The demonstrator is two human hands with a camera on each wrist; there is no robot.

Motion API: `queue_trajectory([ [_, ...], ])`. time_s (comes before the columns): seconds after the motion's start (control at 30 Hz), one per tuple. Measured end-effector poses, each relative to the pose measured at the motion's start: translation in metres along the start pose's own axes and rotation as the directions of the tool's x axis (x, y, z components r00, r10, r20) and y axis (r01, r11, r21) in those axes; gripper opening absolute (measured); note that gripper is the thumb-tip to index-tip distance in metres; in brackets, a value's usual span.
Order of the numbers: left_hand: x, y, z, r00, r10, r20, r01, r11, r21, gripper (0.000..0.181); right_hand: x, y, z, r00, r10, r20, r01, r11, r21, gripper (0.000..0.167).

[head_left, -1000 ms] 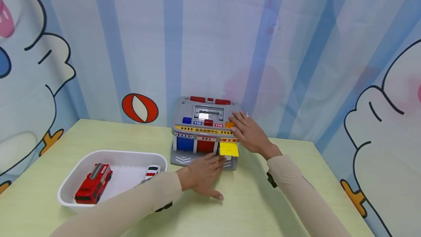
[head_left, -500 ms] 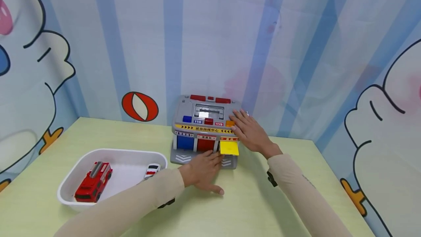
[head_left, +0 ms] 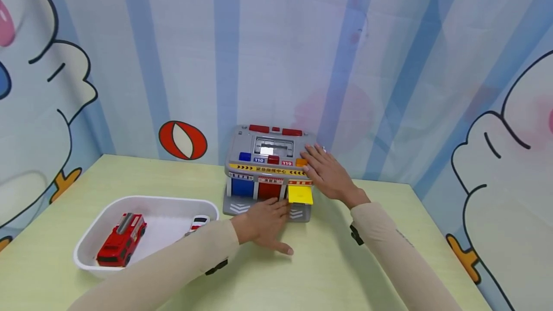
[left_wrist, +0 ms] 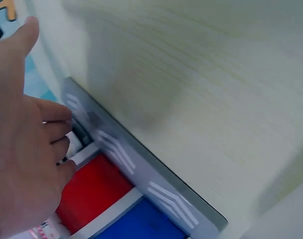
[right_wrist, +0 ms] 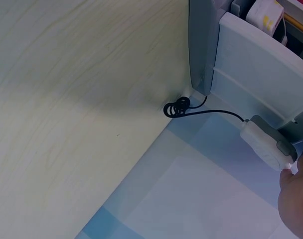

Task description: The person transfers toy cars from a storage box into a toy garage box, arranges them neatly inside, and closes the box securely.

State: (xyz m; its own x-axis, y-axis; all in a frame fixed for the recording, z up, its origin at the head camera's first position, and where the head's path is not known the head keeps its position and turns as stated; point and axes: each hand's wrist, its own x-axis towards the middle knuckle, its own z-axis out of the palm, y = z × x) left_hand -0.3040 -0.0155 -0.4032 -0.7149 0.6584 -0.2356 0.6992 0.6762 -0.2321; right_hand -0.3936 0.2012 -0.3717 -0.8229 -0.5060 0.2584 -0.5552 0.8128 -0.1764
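At the raised yellow door (head_left: 300,195) of the toy emergency command centre (head_left: 272,170), we judge the step to be careful fingertip work at the bay. Our left grip (head_left: 268,224) has its fingers extended and clasps nothing; its fingertips sit at the bay mouth, beside the door. Just past them, inside, is a white toy vehicle (right_wrist: 265,16) with yellow marks (an ambulance, perhaps); whether they touch it we cannot tell.

Our right grip (head_left: 330,176) lies spread over the roof's right corner, clasping nothing that we can make out, its fingers beside the orange button (head_left: 301,162). We would do well to steady the toy there with a light palm, clear of that button and of the white handset (right_wrist: 266,142) hung just beyond. With the left, we should work low and straight, so neither knuckles nor vehicle catch the yellow flap; forcing it might shift the whole toy.

The desk (head_left: 345,272) under our grips is pale with a faint wood grain. Well to the left of our left grip, a white tray (head_left: 147,197) holds a red toy fire engine (head_left: 122,240) and a white toy car (head_left: 199,222), partly hidden by our sleeve. Behind both grips rises a blue-and-white striped backdrop (head_left: 276,61) with cartoon figures at either side and orange lettering above.
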Motion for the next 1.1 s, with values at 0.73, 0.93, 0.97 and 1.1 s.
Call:
queue_trajectory([
  [0.73,-0.058,-0.011,-0.050,1.000,0.008,-0.025,-0.016,0.950,-0.311,0.088,0.001,-0.001,0.001,1.000,0.003,0.000,-0.003,1.000,-0.024,0.061],
  [0.93,-0.061,-0.013,-0.056,0.996,0.019,-0.083,-0.043,0.952,-0.305,0.088,0.002,-0.001,0.000,1.000,0.012,0.005,-0.012,1.000,-0.017,0.060],
  [0.97,-0.059,-0.012,-0.056,0.996,0.026,-0.087,-0.051,0.952,-0.301,0.090,0.002,-0.001,0.000,1.000,0.013,0.005,-0.013,1.000,-0.018,0.060],
  [1.1,-0.053,-0.010,-0.054,0.995,0.055,-0.087,-0.078,0.952,-0.295,0.095,0.001,-0.001,0.001,1.000,0.009,0.003,-0.009,1.000,-0.018,0.060],
])
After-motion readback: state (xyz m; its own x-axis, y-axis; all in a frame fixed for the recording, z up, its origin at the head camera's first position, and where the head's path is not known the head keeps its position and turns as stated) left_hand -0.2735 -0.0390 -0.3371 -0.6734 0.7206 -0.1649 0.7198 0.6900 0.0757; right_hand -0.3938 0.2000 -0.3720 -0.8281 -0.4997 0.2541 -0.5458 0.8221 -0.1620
